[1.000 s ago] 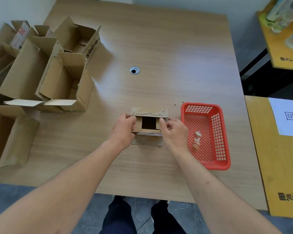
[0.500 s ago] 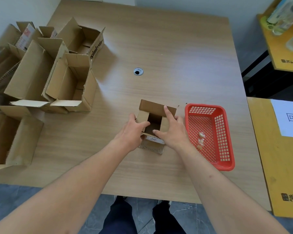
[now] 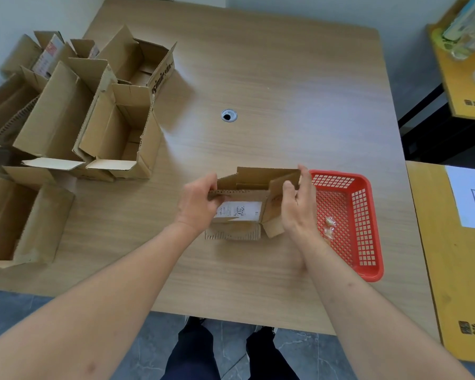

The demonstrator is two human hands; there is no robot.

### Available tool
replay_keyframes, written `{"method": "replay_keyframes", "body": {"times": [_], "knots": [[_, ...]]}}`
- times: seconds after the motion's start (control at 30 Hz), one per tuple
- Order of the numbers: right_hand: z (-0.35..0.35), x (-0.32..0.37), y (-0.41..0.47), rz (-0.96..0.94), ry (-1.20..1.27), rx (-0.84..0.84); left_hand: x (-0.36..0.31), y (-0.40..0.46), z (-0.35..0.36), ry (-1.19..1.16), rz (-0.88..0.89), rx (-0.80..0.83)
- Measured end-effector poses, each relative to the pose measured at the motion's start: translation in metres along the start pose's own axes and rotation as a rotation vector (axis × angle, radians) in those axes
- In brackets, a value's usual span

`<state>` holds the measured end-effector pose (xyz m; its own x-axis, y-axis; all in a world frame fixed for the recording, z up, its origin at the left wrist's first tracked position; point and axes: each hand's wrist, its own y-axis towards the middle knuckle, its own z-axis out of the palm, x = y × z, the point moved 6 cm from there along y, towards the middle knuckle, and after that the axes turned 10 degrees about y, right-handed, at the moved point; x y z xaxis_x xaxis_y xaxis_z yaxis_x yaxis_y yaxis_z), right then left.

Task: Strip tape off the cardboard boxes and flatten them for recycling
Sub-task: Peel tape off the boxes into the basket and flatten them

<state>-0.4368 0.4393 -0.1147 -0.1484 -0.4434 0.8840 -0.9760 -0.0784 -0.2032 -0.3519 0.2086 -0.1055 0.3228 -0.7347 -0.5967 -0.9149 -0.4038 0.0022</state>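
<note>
A small cardboard box (image 3: 254, 189) with a white label on its near side is held just above the wooden table (image 3: 258, 78), its flaps spread. My left hand (image 3: 196, 205) grips its left edge. My right hand (image 3: 299, 205) grips its right side, thumb on a flap. The box looks partly collapsed, with a corrugated flap hanging below it.
Several larger open cardboard boxes (image 3: 115, 133) crowd the table's left side. A red mesh basket (image 3: 348, 223) with crumpled bits of tape stands right of my right hand. A cable hole (image 3: 228, 115) sits mid-table. Yellow surfaces lie at the right.
The box has turned so its labelled side faces me, and its opening no longer shows. Both hands shifted to its outer sides and spread apart.
</note>
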Motion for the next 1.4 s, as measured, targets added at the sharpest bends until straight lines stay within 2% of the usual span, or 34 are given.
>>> {"method": "replay_keyframes", "body": {"times": [0.1,0.23,0.33,0.4,0.53,0.7,0.8,0.87,0.97,1.03,1.2,1.3,1.4], "knots": [[0.000,-0.003,0.006,0.013,0.016,0.033,0.003,0.008,-0.010,-0.130,-0.097,0.010],[0.013,-0.003,0.006,-0.036,-0.055,0.163,0.020,0.018,-0.010,-0.333,-0.245,-0.037],[0.021,-0.010,0.009,-0.021,-0.081,0.134,0.032,0.023,-0.002,-0.337,-0.292,-0.038],[0.030,-0.021,0.009,0.037,-0.101,0.148,0.034,0.022,0.005,-0.232,-0.222,0.013],[0.046,-0.047,0.014,0.126,-0.114,0.116,0.045,0.009,0.036,0.188,-0.026,0.195],[0.068,-0.074,0.028,0.057,-0.272,0.036,0.070,-0.002,0.085,0.386,0.005,0.411],[0.078,-0.081,0.027,-0.121,-0.593,-0.015,0.075,-0.006,0.105,0.486,0.037,0.412],[0.087,-0.082,0.023,-0.255,-0.648,-0.015,0.077,-0.008,0.113,0.570,0.044,0.406],[0.107,-0.094,0.009,-0.385,-0.708,0.144,0.074,-0.012,0.122,0.596,0.107,0.372],[0.115,-0.104,0.001,-0.394,-0.783,0.235,0.073,-0.015,0.129,0.607,0.167,0.347],[0.117,-0.109,-0.002,-0.386,-0.822,0.238,0.085,-0.016,0.130,0.650,0.298,0.320],[0.115,-0.108,0.000,-0.347,-0.794,0.280,0.101,-0.015,0.120,0.629,0.256,0.302],[0.107,-0.110,0.005,-0.292,-0.664,0.362,0.111,-0.018,0.113,0.636,0.181,0.297]]}}
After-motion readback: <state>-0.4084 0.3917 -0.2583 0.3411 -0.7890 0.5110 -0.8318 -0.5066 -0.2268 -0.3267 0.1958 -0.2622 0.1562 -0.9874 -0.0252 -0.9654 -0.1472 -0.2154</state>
